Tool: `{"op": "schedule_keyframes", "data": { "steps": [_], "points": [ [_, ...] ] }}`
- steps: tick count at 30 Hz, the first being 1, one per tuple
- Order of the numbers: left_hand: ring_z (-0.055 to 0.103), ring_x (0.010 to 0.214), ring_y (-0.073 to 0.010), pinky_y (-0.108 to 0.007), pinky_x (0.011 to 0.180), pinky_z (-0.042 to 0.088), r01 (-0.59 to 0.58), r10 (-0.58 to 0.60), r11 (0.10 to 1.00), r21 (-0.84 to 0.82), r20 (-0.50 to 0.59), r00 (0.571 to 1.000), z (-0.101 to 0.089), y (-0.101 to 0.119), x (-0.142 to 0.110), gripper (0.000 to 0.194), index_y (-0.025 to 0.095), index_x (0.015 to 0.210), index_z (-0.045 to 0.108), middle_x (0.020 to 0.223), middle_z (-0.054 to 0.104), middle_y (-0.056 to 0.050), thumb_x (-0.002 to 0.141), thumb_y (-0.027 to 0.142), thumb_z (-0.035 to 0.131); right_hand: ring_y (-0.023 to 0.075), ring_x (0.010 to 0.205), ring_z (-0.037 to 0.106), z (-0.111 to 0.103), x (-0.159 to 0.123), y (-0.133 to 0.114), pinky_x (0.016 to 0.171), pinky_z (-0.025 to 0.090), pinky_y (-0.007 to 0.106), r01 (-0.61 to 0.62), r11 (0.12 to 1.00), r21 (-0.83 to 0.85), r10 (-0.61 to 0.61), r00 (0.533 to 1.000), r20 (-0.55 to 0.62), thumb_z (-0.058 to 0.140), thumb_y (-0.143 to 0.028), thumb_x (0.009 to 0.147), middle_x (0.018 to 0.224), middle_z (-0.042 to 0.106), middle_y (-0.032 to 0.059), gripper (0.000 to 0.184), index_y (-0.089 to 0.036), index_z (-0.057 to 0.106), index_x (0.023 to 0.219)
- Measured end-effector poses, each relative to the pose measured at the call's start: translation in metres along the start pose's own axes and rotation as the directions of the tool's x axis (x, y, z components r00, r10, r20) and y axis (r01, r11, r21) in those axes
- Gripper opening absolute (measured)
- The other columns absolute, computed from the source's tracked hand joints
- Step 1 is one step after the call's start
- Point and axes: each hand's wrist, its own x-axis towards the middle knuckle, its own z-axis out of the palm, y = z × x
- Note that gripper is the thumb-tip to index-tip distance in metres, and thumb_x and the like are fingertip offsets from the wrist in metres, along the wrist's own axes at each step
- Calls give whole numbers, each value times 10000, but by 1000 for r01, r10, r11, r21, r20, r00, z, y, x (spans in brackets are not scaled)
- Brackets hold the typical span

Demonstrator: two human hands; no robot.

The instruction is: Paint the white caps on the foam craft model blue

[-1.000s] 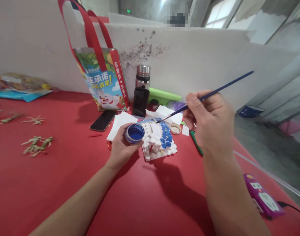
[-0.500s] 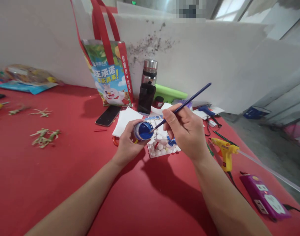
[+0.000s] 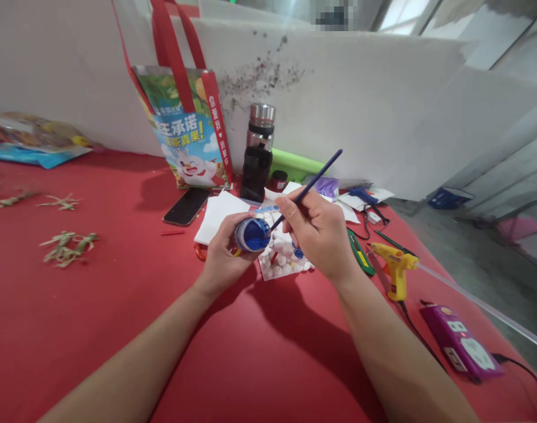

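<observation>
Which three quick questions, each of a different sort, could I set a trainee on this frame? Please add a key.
1. Multiple choice: what does the left hand hold?
a) a smartphone
b) an open jar of blue paint
c) a shopping bag
2. True or false: the right hand holds a paintbrush with its tip at the mouth of the jar of blue paint.
3. Short answer: what colour is the glue gun nearest the purple power strip?

Key: 1 b; 2 true; 3 yellow.
</observation>
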Motion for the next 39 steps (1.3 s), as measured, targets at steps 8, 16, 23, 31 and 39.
{"op": "schedule_keyframes", "data": {
  "steps": [8, 16, 23, 31, 39],
  "points": [
    [735, 1317, -327, -510, 1146, 619, 27, -27, 1000, 12, 9, 1000, -1, 1, 0, 584, 266, 1362, 700, 1425, 731, -127, 833, 276, 949, 102, 528, 505, 2, -1, 4, 524, 389, 265, -9, 1000, -19, 9, 1000, 8, 690, -706, 1055, 629, 620, -56, 487, -254, 643, 881],
    [737, 1327, -317, -494, 1167, 612, -11, 11, 1000, -9, -1, 1000, 1, -3, -2, 590, 259, 1376, 702, 1432, 726, -118, 835, 230, 936, 89, 518, 523, 0, -1, 1, 528, 408, 260, -13, 1000, -3, 13, 1000, -4, 716, -673, 1056, 630, 637, -58, 468, -238, 652, 895],
    [765, 1285, -298, -437, 1109, 644, 17, -17, 1000, 13, -9, 1000, 1, -3, -3, 619, 248, 1375, 699, 1378, 753, -100, 806, 232, 942, 95, 501, 531, -13, 2, -5, 513, 408, 268, -6, 999, -35, 3, 997, -80, 756, -658, 1034, 603, 637, -55, 460, -244, 652, 863],
    [763, 1292, -323, -495, 1138, 635, 75, -75, 997, -8, 2, 997, 1, -1, -2, 632, 240, 1366, 697, 1384, 755, -116, 785, 247, 944, 88, 501, 521, -11, 2, -5, 504, 401, 265, -47, 999, -5, 47, 999, -19, 738, -694, 1029, 630, 645, -52, 487, -239, 647, 880],
    [768, 1286, -324, -490, 1132, 638, 27, -26, 999, 17, -11, 1000, 0, -2, -1, 613, 250, 1370, 701, 1373, 763, -106, 805, 246, 938, 86, 495, 496, -15, 3, -4, 494, 381, 270, -57, 997, -57, 57, 998, 2, 722, -746, 1014, 624, 646, -45, 537, -234, 648, 874]
  ]
}}
